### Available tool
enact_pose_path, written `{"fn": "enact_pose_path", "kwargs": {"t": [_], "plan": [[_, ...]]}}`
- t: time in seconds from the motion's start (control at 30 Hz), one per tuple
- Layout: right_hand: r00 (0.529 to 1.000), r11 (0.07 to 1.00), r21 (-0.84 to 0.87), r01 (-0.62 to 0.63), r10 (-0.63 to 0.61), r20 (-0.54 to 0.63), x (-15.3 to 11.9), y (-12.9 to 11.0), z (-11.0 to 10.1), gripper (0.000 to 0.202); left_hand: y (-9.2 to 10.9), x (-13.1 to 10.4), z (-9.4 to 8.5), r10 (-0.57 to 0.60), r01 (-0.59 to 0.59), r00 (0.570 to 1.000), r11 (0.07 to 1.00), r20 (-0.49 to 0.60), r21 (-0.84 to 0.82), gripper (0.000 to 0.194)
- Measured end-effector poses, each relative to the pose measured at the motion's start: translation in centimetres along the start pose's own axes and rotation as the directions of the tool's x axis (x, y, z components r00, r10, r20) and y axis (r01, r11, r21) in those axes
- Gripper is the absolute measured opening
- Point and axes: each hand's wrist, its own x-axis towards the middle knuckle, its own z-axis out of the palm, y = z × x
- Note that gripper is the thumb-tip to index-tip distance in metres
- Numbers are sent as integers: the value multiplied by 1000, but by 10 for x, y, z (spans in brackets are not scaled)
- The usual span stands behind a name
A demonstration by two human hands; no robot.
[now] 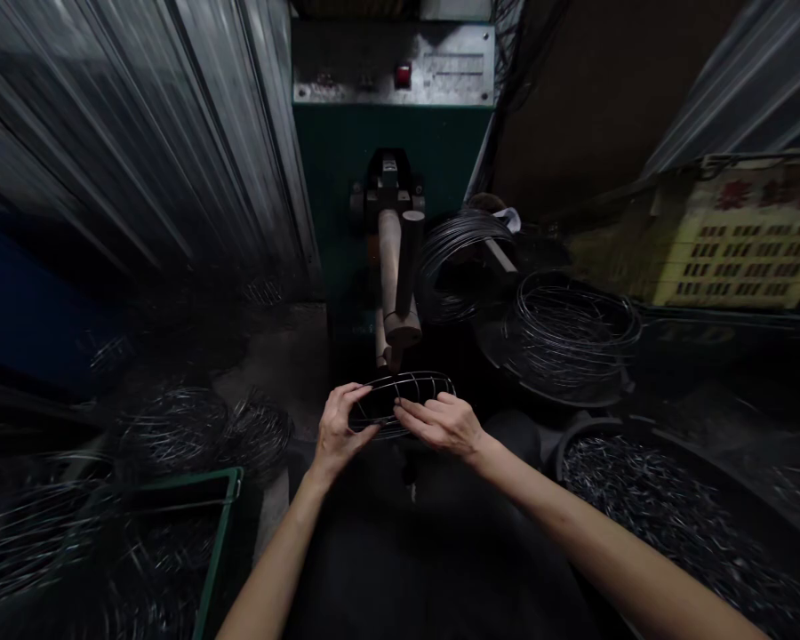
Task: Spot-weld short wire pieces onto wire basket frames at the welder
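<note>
A round wire basket point(419, 384), an open frame of thin metal rods, is held low in front of a green machine point(333, 178). My left hand point(340, 425) grips its left rim, thumb below and fingers above. My right hand point(444, 420) is closed at the basket's right front, with the index finger and thumb by a wire near the middle. Just beyond the basket's far rim are the tips of the machine's two electrode arms point(393, 351). In this dim view I cannot tell whether they touch the wire.
Wire coils point(463, 258) and a dish of wire rings point(573, 329) lie to the right. A black tub point(566, 444) of short metal pieces stands nearer. At left is a green crate point(223, 524) with wire parts. A yellow crate point(740, 249) sits at the far right.
</note>
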Motion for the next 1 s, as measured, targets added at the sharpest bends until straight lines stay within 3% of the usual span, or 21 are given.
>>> {"fn": "enact_pose_path", "kwargs": {"t": [0.63,1.0], "plan": [[1000,999,-50,-7,6,-15,-4,-8,-1,18,1,-8,3,13,-13,1000,1000,-25,10,48],[1000,996,-91,-23,24,4,4,3,11,23,-15,11,8,40,-40,999,999,-21,-2,53]]}}
